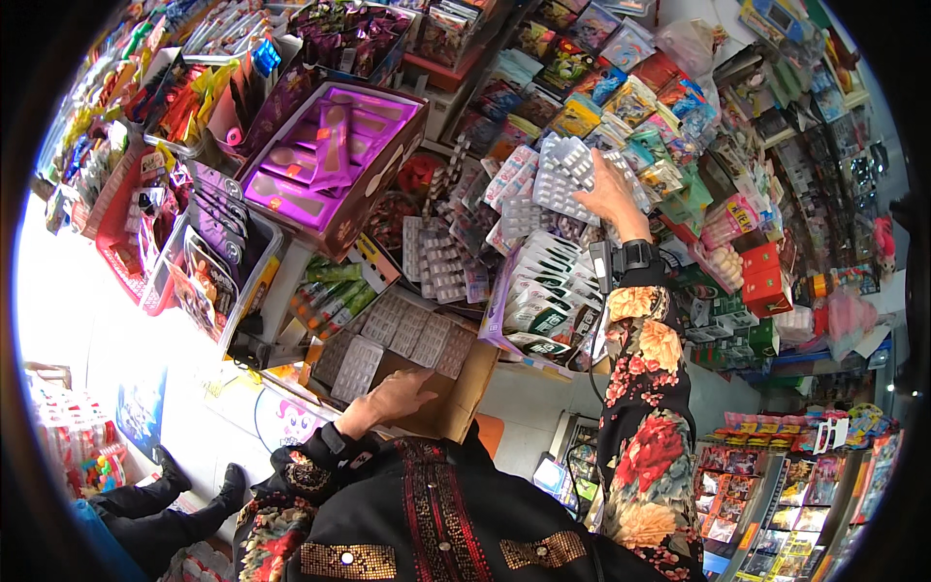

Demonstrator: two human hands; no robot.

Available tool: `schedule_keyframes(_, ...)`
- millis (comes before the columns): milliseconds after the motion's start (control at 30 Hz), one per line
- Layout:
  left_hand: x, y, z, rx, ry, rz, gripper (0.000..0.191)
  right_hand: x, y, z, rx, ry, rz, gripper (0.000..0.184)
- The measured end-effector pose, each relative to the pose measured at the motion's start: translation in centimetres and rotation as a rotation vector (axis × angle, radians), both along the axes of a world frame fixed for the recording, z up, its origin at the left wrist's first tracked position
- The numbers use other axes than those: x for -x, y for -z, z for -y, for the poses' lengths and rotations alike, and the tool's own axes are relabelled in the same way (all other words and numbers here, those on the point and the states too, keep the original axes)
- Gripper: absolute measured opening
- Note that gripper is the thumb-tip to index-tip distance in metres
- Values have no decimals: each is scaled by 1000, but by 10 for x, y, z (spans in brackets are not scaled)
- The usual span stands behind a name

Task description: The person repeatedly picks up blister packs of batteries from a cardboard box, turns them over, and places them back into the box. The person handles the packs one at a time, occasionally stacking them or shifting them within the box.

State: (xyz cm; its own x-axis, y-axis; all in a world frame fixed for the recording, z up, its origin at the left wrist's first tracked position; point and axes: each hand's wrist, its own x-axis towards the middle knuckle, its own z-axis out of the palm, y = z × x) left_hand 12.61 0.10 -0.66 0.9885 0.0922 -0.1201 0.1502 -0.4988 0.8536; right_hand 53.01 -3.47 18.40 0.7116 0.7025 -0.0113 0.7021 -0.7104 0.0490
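My right hand (pixel 611 193) reaches forward over a heap of blister packs. Its thumb and a finger lie on silvery blister packs with white pieces (pixel 567 178), and its other fingers are hidden. A black strap with a small device circles that wrist. Nearer my body, my left hand (pixel 389 401) hovers palm down over an open cardboard box (pixel 473 393), fingers extended, holding nothing. Inside that box, blister packs (pixel 418 333) line the far side, and a pale one (pixel 356 369) lies closer to my left hand. White pouches (pixel 545 291) fill a purple-edged box between my hands.
Ahead on the left sits a box of purple packets (pixel 305 167). Green-wrapped tubes (pixel 331 291) fill a small carton beside a clear tub (pixel 251 284). Colourful packets (pixel 604 94) are heaped beyond my right hand. Another person's legs (pixel 167 502) show at the lower left.
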Motion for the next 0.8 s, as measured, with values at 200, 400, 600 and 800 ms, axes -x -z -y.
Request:
schedule_keyframes(200,-7,-29,-1,37,52,-85,46,-2,11,8,-11,38,-71,84)
schedule_keyframes(400,-29,-65,-2,206,-9,60,42,23,9,38,-267,-38,-103,80)
schedule_keyframes(600,-75,-95,5,733,-83,271,72,97,-8,58,-495,-54,-286,72)
schedule_keyframes(800,-71,-117,18,1264,-62,358,64,248,-12,81,-521,-404,-209,79)
